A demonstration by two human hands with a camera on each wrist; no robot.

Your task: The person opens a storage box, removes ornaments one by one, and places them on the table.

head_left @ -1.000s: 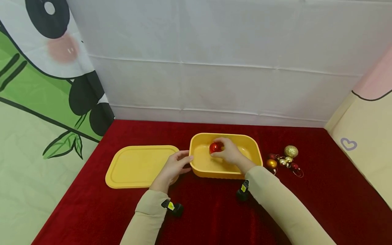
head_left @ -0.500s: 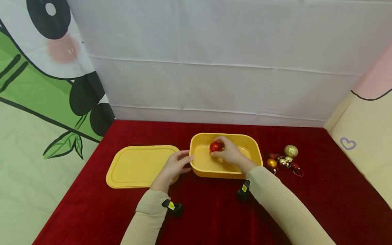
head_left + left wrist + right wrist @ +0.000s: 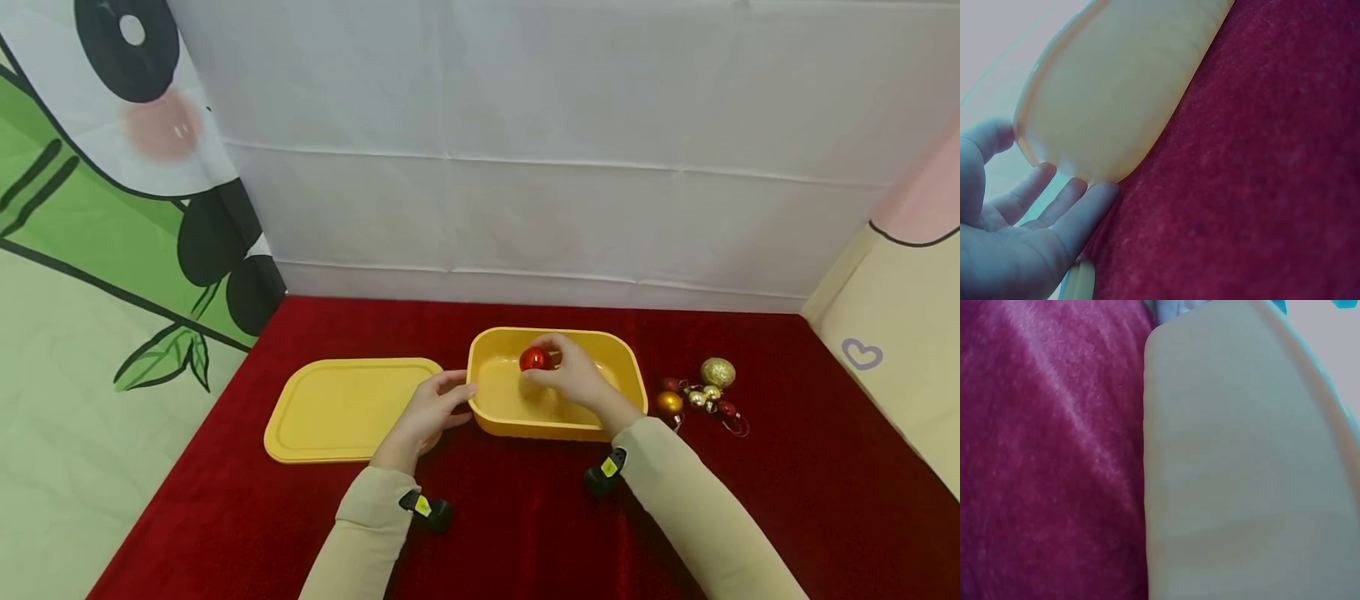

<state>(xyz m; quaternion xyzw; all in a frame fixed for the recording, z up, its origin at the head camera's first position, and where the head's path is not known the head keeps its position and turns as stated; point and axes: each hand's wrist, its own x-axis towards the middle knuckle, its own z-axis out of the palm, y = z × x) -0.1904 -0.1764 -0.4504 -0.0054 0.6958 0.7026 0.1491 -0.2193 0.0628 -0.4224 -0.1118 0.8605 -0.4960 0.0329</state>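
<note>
In the head view, my right hand [image 3: 576, 379] pinches a shiny red bauble [image 3: 534, 358] between thumb and fingers, inside the yellow plastic box [image 3: 495, 393]. My left hand [image 3: 426, 414] lies against the box's left end. In the left wrist view, the thumb is at the rim and the extended fingertips touch the outer wall of the box [image 3: 1110, 94]. The right wrist view has only the outside of the box [image 3: 1235, 456], which hides the right hand and bauble there.
A flat yellow lid [image 3: 345, 408] lies left of the box, partly behind the left hand. To the right sits a cluster of small ornaments, including a glittery gold bauble [image 3: 717, 372] and an orange-gold bauble [image 3: 670, 404]. Red cloth [image 3: 525, 517] covers the table; a pale fabric wall [image 3: 555, 225] stands behind.
My right hand has shifted slightly right and up with the red bauble, within the box. The left hand stays at the box's end. The whole head view has drifted a little.
</note>
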